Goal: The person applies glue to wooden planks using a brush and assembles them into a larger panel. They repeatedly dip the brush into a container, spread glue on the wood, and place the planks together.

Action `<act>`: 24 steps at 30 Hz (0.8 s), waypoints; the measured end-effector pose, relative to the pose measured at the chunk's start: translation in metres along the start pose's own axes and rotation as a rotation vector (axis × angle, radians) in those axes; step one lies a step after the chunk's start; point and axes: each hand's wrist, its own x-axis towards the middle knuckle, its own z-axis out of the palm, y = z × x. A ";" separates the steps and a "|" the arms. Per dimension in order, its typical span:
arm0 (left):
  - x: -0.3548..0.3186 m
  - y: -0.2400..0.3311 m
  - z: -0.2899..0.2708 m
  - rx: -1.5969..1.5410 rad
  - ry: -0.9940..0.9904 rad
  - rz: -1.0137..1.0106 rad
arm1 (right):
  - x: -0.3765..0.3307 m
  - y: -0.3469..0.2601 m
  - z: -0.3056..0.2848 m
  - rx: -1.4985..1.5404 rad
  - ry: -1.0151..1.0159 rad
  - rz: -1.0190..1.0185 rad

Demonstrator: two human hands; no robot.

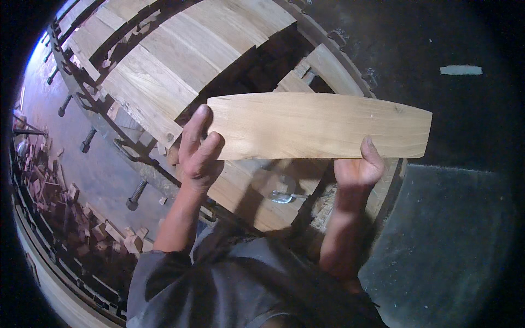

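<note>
A pale wooden board [317, 126] with a slightly curved far edge spans crosswise in front of me, held above the other planks. At its right part my right hand [358, 169] grips the near edge, thumb on top and fingers hidden underneath. My left hand [199, 153] is at the board's left end, its thumb over the corner and another finger along the end edge. Below the board, a small shiny object [283, 197] lies on a plank between my forearms; its kind is unclear.
Several wide planks [191, 49] lie side by side on a metal-edged frame ahead. Bolts [136, 195] stick out along its left side. Wood offcuts [98, 232] are heaped at the lower left. A pale strip [461, 70] lies on the dark floor at right.
</note>
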 end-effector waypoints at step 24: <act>-0.054 -0.024 0.005 0.216 -0.227 -0.151 | 0.004 0.028 -0.034 0.321 0.093 0.132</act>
